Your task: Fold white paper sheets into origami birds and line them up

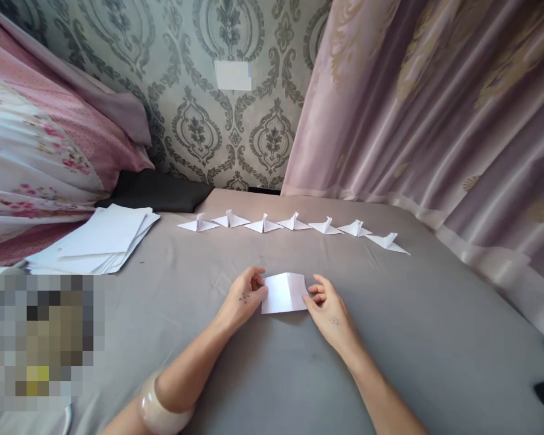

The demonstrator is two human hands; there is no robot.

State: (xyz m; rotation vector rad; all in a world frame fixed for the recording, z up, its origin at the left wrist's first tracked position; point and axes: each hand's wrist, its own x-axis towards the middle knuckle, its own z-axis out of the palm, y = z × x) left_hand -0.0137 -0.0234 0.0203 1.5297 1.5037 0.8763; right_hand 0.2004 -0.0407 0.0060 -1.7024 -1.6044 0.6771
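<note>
White paper (276, 293), one crease visible, over grey cloth (254, 380) — L hand (246, 294) & R hand (330, 306) lightly pinching opp. edges, fingers loosely curled. 7 folded pcs (263, 226) in row behind look done; this one's prob. early on — paper stack (111, 232) unfolded.

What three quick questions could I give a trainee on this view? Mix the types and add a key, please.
1. How many winged origami figures stand in the row?
2. True or false: the bangle is worn on the right arm.
3. What is between the left hand and the right hand?

Key:
1. Seven.
2. False; the bangle is on the left.
3. A creased white paper.
</note>
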